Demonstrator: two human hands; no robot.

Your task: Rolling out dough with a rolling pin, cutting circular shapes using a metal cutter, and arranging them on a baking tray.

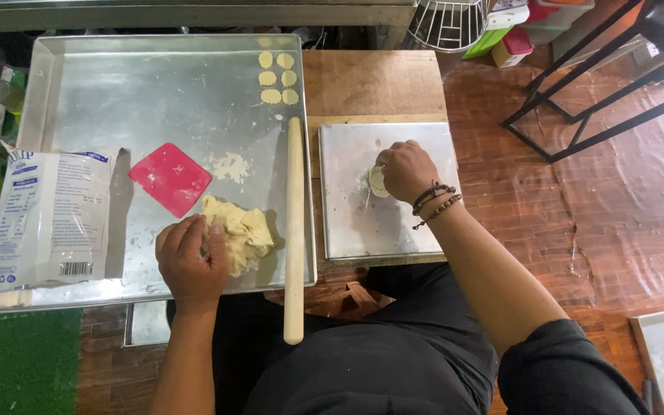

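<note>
My left hand rests on a lump of pale yellow dough near the front of a large metal tray, fingers curled into its left edge. My right hand presses a small flat disc of dough onto a smaller square metal plate, fingers closed over it. Beaded bracelets circle the right wrist. Several small round dough discs lie in two columns at the big tray's far right corner.
A wooden rolling pin lies along the big tray's right edge, overhanging toward me. A red plastic scraper and a white flour bag lie on the tray's left part. A black metal frame stands at the right on the wooden floor.
</note>
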